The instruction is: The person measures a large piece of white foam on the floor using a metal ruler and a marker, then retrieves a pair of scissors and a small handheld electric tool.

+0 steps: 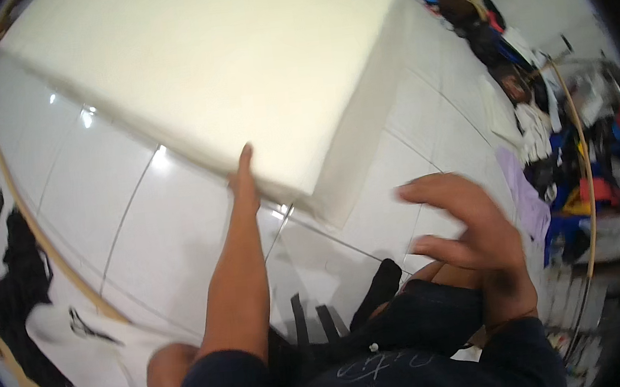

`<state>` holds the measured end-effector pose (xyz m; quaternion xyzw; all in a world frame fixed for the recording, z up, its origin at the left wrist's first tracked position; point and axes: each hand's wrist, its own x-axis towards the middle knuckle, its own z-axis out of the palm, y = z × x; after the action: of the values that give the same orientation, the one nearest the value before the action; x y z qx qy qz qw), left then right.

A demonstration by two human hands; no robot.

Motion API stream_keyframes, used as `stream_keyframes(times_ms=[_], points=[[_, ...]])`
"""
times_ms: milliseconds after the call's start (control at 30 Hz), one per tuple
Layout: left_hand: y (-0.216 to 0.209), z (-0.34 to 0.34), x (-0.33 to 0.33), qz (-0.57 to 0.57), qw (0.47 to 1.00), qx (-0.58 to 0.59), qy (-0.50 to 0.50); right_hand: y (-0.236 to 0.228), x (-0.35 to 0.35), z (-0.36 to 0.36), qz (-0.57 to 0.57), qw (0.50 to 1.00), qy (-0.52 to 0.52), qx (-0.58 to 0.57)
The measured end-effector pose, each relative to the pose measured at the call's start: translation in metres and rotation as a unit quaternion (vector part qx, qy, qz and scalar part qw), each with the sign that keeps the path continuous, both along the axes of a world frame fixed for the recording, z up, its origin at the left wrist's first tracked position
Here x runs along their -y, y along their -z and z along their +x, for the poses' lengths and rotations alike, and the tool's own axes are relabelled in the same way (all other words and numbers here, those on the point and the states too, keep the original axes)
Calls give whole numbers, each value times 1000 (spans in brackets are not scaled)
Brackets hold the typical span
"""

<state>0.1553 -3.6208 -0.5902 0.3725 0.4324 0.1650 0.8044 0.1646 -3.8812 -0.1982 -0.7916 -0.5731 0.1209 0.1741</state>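
A large cream-white slab (224, 75), thick and flat-topped like a foam mattress, lies across the upper middle of the view. At its near edge, close to the near corner, my left hand (245, 177) grips it. One digit rests on the top face and the other fingers are mostly hidden at the side. My right hand (470, 226) hangs in the air to the right of that corner, blurred a little by motion. Its fingers are curved and apart from the thumb, and it holds nothing.
Under the slab is a shiny white tiled floor (135, 233). Heaped clothes (535, 127) and other items line the right side, beside a thin curved pole (583, 160). Dark and white cloths (19, 274) lie at the left, near a long wooden strip (50, 248).
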Motion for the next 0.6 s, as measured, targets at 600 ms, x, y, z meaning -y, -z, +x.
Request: stream_keyframes(times_ms=[600], points=[[-99, 11, -48, 617, 750, -191, -146, 28, 39, 36, -131, 977, -84, -146]])
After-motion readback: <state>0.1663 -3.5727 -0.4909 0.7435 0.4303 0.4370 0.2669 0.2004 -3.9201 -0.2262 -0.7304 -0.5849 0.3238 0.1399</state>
